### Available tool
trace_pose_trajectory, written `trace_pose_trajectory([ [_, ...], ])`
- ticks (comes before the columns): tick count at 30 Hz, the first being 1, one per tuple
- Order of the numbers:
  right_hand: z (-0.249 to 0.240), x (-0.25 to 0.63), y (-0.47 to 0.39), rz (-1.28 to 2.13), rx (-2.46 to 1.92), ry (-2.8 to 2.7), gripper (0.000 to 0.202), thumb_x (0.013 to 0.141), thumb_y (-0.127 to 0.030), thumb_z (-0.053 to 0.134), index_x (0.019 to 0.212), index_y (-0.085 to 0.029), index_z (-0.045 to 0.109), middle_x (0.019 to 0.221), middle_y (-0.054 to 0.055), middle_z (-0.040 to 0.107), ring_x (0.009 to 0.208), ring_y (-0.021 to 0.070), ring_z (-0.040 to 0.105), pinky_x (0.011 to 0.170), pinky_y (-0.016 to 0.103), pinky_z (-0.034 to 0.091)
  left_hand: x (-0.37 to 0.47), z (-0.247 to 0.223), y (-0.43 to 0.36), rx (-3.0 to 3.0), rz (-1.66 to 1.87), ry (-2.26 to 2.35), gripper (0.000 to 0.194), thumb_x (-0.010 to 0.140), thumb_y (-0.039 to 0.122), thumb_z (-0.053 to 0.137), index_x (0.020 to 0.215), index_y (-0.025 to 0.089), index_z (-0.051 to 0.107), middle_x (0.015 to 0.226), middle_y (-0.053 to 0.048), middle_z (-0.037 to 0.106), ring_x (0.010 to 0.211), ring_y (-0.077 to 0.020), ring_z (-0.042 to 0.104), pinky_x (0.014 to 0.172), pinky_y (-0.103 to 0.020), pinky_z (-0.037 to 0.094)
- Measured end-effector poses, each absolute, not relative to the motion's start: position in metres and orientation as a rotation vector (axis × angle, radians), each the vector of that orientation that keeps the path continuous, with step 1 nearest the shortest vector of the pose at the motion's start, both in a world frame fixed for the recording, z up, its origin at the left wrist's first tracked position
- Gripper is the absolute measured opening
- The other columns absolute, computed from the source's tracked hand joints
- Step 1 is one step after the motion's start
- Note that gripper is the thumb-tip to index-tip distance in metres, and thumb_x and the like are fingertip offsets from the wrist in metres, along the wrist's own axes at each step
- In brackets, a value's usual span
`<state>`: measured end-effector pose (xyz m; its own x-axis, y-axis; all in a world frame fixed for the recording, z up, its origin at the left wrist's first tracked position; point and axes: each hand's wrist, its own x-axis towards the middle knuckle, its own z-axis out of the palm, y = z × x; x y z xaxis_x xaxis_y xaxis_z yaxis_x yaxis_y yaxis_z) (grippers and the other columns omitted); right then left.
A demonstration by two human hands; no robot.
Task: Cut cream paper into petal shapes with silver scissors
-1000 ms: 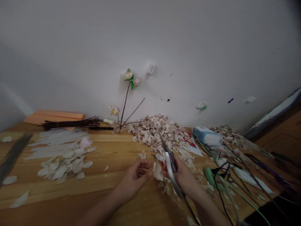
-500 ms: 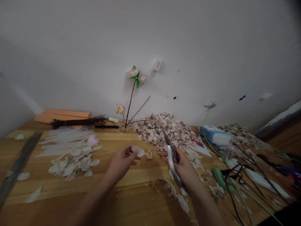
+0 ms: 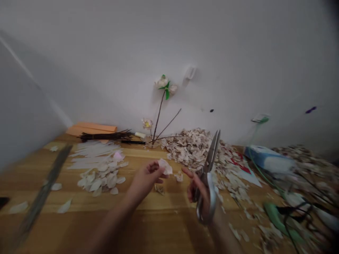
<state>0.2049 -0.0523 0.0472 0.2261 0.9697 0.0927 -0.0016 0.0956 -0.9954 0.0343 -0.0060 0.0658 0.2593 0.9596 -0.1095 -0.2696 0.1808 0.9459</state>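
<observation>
Left fingers: thumb and index of the left hand (image 3: 148, 175) pinch a pale petal (image 3: 165, 167); the other fingers are curled.
Right fingers: right hand (image 3: 199, 190) holds scissors (image 3: 209, 160) by the silver-grey handles; index sticks out toward the petal, not touching it.
Blades: nearly together, slim gap between the tips, pointing away from the person, in front of the scrap heap.
Petal position: raised over the desk (image 3: 140, 220), left of the scissors, apart from the blades.
Between hands: small pale scrap (image 3: 179, 177); brownish scrap (image 3: 159, 189) just below the left hand.
Left of hands: loose petal pile (image 3: 103, 179), pink petal (image 3: 118, 156) at its top edge, white strips (image 3: 91, 153) behind.
Far left: grey bundle of thin rods (image 3: 49, 187), blurred, lying slantwise.
Back left: dark twig bundle (image 3: 106, 135) in front of folded orange sheet (image 3: 92, 128).
Back centre: flower stem (image 3: 159, 114) upright by the wall, white blooms and green leaves on top.
Back right: big scrap heap (image 3: 189, 146), red-and-white card (image 3: 249, 174), blue-and-white pack (image 3: 270, 158).
Near right: green object (image 3: 278, 218) among dark cables, too blurred to identify.
</observation>
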Motion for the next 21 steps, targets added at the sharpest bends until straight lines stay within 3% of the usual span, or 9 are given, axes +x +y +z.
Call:
trace_pose_trajectory([
  [2, 0.038, 0.183, -0.049, 1.052, -1.192, -1.006, 0.049, 0.065, -0.062, 0.06, 0.088, -0.019, 0.063, 0.046, -0.004, 0.055, 0.039, 0.0089, 0.048, 0.037, 0.018, 0.036, 0.037, 0.066, -0.009, 0.997, 1.017, 0.835, 0.031, 0.055, 0.036, 0.072, 0.073, 0.014, 0.061, 0.069, -0.003, 0.066, 0.06, -0.015, 0.063, 0.052, -0.024, 0.048],
  [3, 0.036, 0.172, -0.047, 1.097, -1.178, -0.923, 0.05, 0.058, -0.065, 0.063, 0.077, -0.019, 0.063, 0.05, -0.002, 0.058, 0.038, 0.01, 0.049, 0.034, 0.019, 0.036, 0.038, 0.066, -0.011, 0.995, 1.002, 0.804, 0.03, 0.056, 0.036, 0.072, 0.072, 0.013, 0.061, 0.067, -0.003, 0.066, 0.059, -0.0147, 0.062, 0.052, -0.024, 0.048],
  [8, 0.032, 0.148, -0.038, 1.248, -1.101, -0.769, 0.05, 0.061, -0.068, 0.058, 0.056, -0.018, 0.056, 0.044, -0.004, 0.053, 0.031, 0.0067, 0.042, 0.028, 0.017, 0.03, 0.032, 0.071, -0.012, 0.936, 1.037, 0.767, 0.025, 0.061, 0.032, 0.069, 0.074, 0.014, 0.058, 0.067, -0.001, 0.065, 0.057, -0.0125, 0.062, 0.049, -0.021, 0.048],
  [11, 0.038, 0.168, -0.032, 1.128, -1.213, -0.769, 0.051, 0.056, -0.066, 0.064, 0.051, -0.017, 0.053, 0.04, -0.005, 0.05, 0.03, 0.0049, 0.039, 0.027, 0.015, 0.028, 0.021, 0.076, -0.007, 0.915, 1.128, 0.804, 0.022, 0.063, 0.03, 0.068, 0.075, 0.014, 0.059, 0.075, -0.002, 0.065, 0.062, -0.0129, 0.063, 0.052, -0.021, 0.049],
  [15, 0.06, 0.216, -0.029, 0.843, -1.353, -0.731, 0.05, 0.052, -0.066, 0.063, 0.05, -0.017, 0.051, 0.037, -0.007, 0.046, 0.027, 0.0041, 0.035, 0.028, 0.016, 0.022, 0.01, 0.08, 0.0, 0.873, 1.261, 0.86, 0.018, 0.067, 0.031, 0.064, 0.074, 0.015, 0.059, 0.074, -0.002, 0.063, 0.071, -0.0136, 0.061, 0.055, -0.022, 0.051],
  [17, 0.072, 0.238, -0.03, 0.713, -1.488, -0.732, 0.048, 0.051, -0.065, 0.061, 0.058, -0.018, 0.053, 0.043, -0.005, 0.052, 0.028, 0.0041, 0.033, 0.031, 0.018, 0.022, 0.008, 0.081, 0.001, 0.842, 1.313, 0.869, 0.017, 0.068, 0.031, 0.064, 0.073, 0.015, 0.06, 0.073, -0.001, 0.061, 0.07, -0.0129, 0.059, 0.057, -0.023, 0.052],
  [19, 0.079, 0.254, -0.034, 0.716, -1.755, -0.843, 0.051, 0.054, -0.066, 0.056, 0.074, -0.02, 0.056, 0.043, -0.005, 0.051, 0.03, 0.0085, 0.035, 0.033, 0.022, 0.023, 0.008, 0.081, 0.001, 0.82, 1.334, 0.859, 0.017, 0.067, 0.03, 0.065, 0.073, 0.015, 0.06, 0.073, -0.001, 0.061, 0.069, -0.0125, 0.058, 0.057, -0.024, 0.053],
  [21, 0.08, 0.263, -0.038, 0.48, -1.991, -1.045, 0.044, 0.055, -0.063, 0.056, 0.073, -0.023, 0.052, 0.047, -0.004, 0.052, 0.04, 0.0148, 0.045, 0.04, 0.025, 0.03, 0.01, 0.081, 0.0, 0.807, 1.32, 0.83, 0.018, 0.066, 0.029, 0.067, 0.075, 0.015, 0.06, 0.074, -0.001, 0.062, 0.068, -0.0127, 0.06, 0.058, -0.025, 0.053],
])
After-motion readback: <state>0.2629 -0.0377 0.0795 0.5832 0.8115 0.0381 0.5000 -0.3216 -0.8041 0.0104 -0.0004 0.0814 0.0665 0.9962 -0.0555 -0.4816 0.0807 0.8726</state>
